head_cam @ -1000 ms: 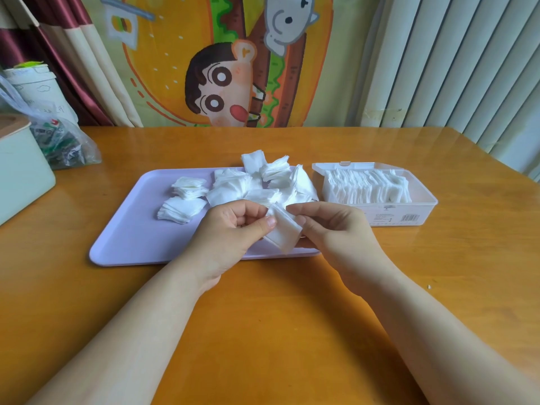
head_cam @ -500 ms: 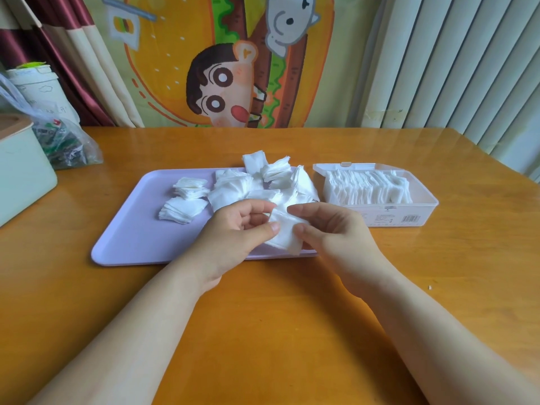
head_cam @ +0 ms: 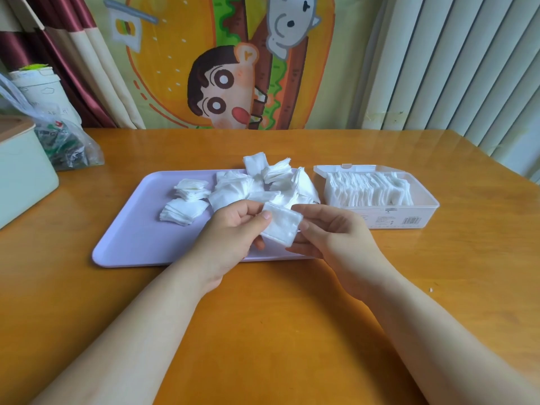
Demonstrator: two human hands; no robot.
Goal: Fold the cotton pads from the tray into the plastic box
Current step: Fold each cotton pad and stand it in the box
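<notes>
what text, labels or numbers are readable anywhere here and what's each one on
Nothing can be read as words or digits.
plastic box, front wall: barcode and fine print, too small to read.
plastic bag: green and red print, blurred.
white tub: faint marks, unreadable.
cartoon hanging: drawings only, no words.
cotton pad: blank.

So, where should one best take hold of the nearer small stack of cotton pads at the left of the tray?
Take the stack by its near edge, probably coming from above on the near-left side and pinching all layers together. It lies flat and loosely fanned on the tray; bare tray lies there, while another stack crowds its far edge.
</notes>
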